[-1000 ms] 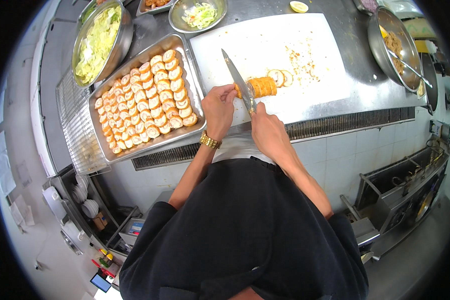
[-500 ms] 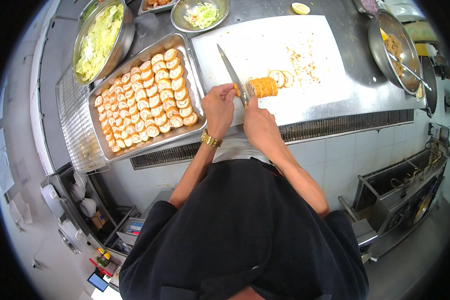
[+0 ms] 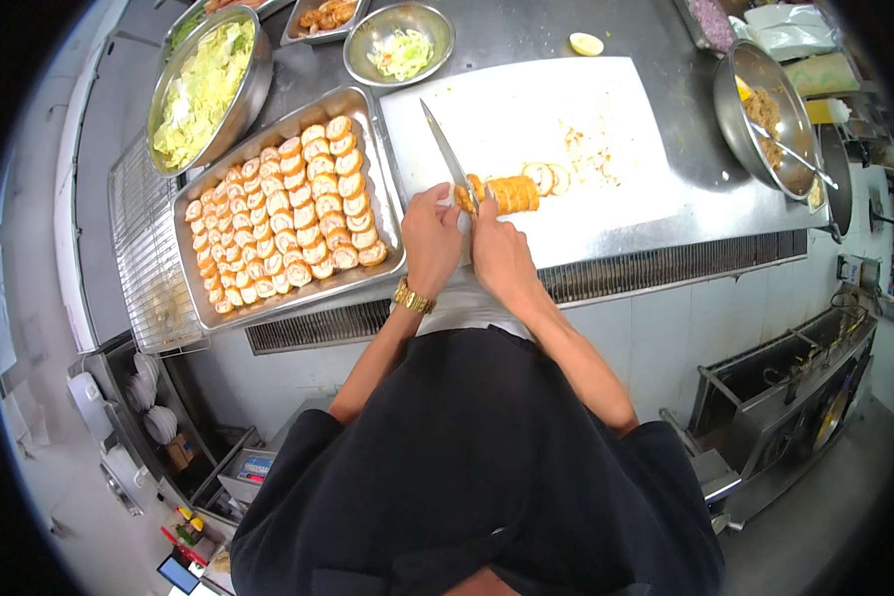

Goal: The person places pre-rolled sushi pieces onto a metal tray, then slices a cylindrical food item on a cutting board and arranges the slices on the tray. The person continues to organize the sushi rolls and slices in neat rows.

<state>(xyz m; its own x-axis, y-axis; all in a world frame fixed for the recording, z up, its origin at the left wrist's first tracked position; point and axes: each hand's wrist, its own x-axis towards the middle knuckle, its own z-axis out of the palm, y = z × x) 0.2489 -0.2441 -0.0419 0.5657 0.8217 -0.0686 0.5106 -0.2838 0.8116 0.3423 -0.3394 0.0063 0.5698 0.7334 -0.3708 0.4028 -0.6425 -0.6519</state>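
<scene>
My right hand [image 3: 504, 256] is closed round the handle of a long kitchen knife [image 3: 445, 144], its blade pointing up and to the left over the white cutting board [image 3: 626, 109]. To the right of the blade, against my right fingers, lies a golden-brown stuffed roll [image 3: 517, 196] with slice lines across it. My left hand [image 3: 433, 243], with a gold watch at the wrist, pinches a roll slice at the blade's left side; the fingers partly cover it. Two pale round end slices [image 3: 540, 179] lie just beyond the roll. Left of the board, a metal tray [image 3: 392, 233] holds rows of roll slices.
A bowl of chopped cabbage [image 3: 204, 94] stands beyond the tray, beside a wire rack [image 3: 154, 258]. A smaller bowl of shredded vegetables [image 3: 400, 50] is behind the board. At right sits a bowl [image 3: 775, 124] with brown filling and a spoon. Half a lemon [image 3: 586, 44] lies at the back.
The whole view has shifted slightly. The knife and both hands stay together at the roll's left end, where more of the cut piece now shows beside the blade.
</scene>
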